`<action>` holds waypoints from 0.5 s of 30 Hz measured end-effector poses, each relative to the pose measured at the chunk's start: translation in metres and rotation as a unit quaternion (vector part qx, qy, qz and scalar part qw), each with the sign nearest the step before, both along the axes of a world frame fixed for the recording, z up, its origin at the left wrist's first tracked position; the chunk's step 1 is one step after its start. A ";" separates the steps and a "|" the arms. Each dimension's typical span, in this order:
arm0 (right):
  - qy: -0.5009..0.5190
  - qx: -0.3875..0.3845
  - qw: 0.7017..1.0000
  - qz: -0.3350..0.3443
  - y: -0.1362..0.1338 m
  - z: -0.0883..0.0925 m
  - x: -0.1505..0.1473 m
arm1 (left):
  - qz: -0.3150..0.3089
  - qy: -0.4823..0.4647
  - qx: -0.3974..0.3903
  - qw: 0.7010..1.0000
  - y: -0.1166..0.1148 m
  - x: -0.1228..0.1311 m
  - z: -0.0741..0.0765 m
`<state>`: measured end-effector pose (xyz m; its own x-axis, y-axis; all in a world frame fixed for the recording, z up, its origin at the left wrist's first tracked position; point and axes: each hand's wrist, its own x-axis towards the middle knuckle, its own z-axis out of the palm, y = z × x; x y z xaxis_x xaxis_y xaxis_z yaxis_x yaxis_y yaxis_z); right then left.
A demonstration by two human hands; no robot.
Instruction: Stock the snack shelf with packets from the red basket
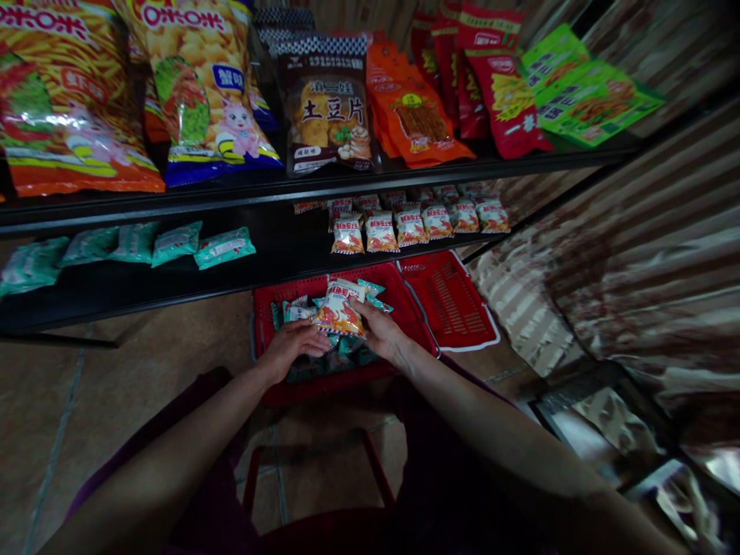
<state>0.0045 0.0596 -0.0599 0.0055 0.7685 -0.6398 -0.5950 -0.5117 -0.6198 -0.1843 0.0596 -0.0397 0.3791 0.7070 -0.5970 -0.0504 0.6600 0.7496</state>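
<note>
A small white-and-orange snack packet is held above the red basket in front of me. My right hand grips the packet's right side, its thumb lying over the front. My left hand is at the packet's lower left corner with its fingers stretched out; whether they touch it I cannot tell. Beneath both hands the basket holds several teal packets, partly hidden by the held one. Similar white-and-orange packets stand in rows on the lower shelf.
Several teal packets lie in a line on the lower shelf's left. Large snack bags crowd the upper shelf. Another red basket stands to the right, near corrugated sheeting. Framed items are at lower right.
</note>
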 end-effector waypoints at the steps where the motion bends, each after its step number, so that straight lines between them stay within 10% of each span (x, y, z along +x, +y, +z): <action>1: -0.002 0.003 1.000 0.002 0.000 0.000 0.000 | -0.004 0.005 0.001 1.000 0.000 0.000 0.000; 9: -0.009 0.028 1.000 -0.008 0.000 0.000 -0.007 | -0.036 0.073 0.060 0.995 -0.002 -0.006 -0.004; 15: -0.144 0.075 0.986 -0.032 -0.004 -0.001 -0.016 | -0.022 0.226 0.304 0.925 -0.001 -0.006 -0.003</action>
